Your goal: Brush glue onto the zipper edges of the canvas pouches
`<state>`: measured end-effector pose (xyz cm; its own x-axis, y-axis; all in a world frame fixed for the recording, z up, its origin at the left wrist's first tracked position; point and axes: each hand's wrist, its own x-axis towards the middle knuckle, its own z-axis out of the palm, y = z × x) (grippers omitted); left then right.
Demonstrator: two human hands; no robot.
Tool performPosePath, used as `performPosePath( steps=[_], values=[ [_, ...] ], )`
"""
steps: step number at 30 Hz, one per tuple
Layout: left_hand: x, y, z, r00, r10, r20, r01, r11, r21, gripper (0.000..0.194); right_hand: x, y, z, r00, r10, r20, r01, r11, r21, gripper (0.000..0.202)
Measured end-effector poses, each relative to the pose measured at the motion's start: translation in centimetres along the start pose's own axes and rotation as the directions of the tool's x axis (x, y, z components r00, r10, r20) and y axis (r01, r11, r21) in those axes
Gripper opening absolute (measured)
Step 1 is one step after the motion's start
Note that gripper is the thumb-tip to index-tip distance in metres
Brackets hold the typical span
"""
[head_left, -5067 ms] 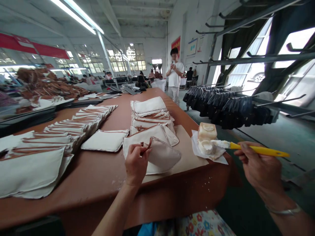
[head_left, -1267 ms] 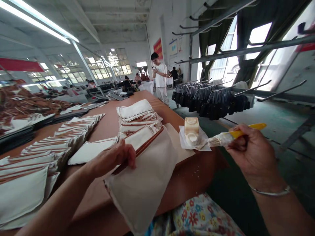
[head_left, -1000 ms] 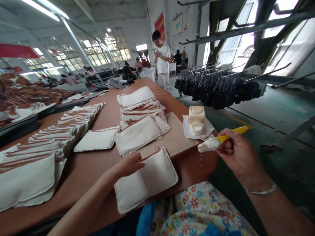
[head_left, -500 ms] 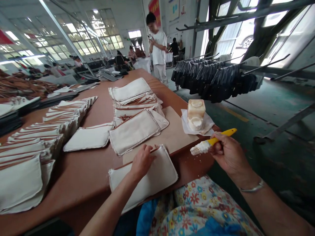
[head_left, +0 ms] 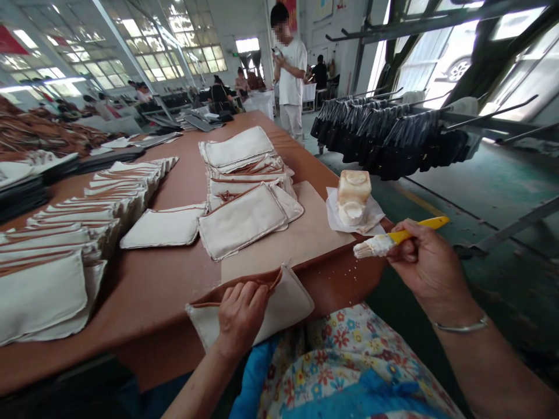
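My left hand (head_left: 243, 311) is closed on the upper edge of a cream cloth pouch (head_left: 288, 299) at the table's front edge. The pouch's mouth gapes, and its brown lining shows. In my right hand (head_left: 425, 265) is a brush (head_left: 395, 237) with a yellow handle, its bristles coated in white paste and pointing left. The brush is held in the air off the table's right corner, apart from the pouch. Behind it a paste-smeared container (head_left: 354, 189) stands on a white sheet (head_left: 332, 216). Brown cardboard (head_left: 279, 250) lies beyond the pouch.
A pile of similar pouches (head_left: 244, 218) sits in the middle of the brown table (head_left: 174, 285), with a single pouch (head_left: 165, 227) beside it. A long row of pouches (head_left: 94, 221) lies at left. Dark pieces hang from a rack (head_left: 393, 137) at right. A person (head_left: 292, 75) stands beyond the table.
My left hand has pulled the pouch's upper edge toward me, and its mouth has opened. The brush in my right hand appears slightly farther right; the view has shifted a little.
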<state>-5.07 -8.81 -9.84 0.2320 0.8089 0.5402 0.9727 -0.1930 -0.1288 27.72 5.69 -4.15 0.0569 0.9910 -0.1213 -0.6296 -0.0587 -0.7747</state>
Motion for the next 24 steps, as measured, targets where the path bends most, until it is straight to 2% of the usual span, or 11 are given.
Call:
performPosePath(
  steps=[3,6,8,11,13,17,20,24],
  values=[
    [0.0,0.1,0.0,0.995,-0.073,0.066,0.073,0.997,0.003,0.014,-0.2,0.1,0.4,1.000,0.008,0.017,-0.008,1.000,0.002,0.024],
    [1.4,-0.3,1.3,0.967,-0.199,0.160,0.205,0.979,-0.020,0.018,-1.1,0.7,1.3,0.999,0.031,0.015,-0.032,0.999,0.006,0.020],
    [2.7,-0.6,2.7,0.917,-0.288,0.274,0.322,0.943,-0.088,0.024,-1.7,1.0,1.8,0.999,0.042,-0.007,-0.042,0.999,0.014,0.019],
    [4.6,-1.0,4.8,0.793,-0.369,0.484,0.507,0.841,-0.190,0.035,-2.2,1.3,2.1,0.998,0.059,-0.025,-0.059,0.998,0.019,0.020],
    [5.7,-1.1,6.1,0.739,-0.370,0.563,0.566,0.794,-0.222,0.036,-2.4,1.6,2.2,0.998,0.067,-0.019,-0.067,0.998,0.018,0.021],
    [6.8,-1.3,7.3,0.687,-0.325,0.650,0.616,0.735,-0.284,0.023,-2.3,2.5,2.5,0.999,0.040,0.001,-0.040,0.999,0.005,0.027],
    [6.7,-1.2,6.8,0.664,-0.262,0.700,0.659,0.648,-0.382,0.025,-1.8,3.8,3.2,0.999,-0.001,0.050,0.002,0.999,-0.034,0.030],
    [6.2,-0.7,4.7,0.674,-0.218,0.706,0.686,0.539,-0.488,0.032,-1.0,6.2,4.3,0.974,-0.155,0.165,0.192,0.952,-0.239,0.026]
  ],
)
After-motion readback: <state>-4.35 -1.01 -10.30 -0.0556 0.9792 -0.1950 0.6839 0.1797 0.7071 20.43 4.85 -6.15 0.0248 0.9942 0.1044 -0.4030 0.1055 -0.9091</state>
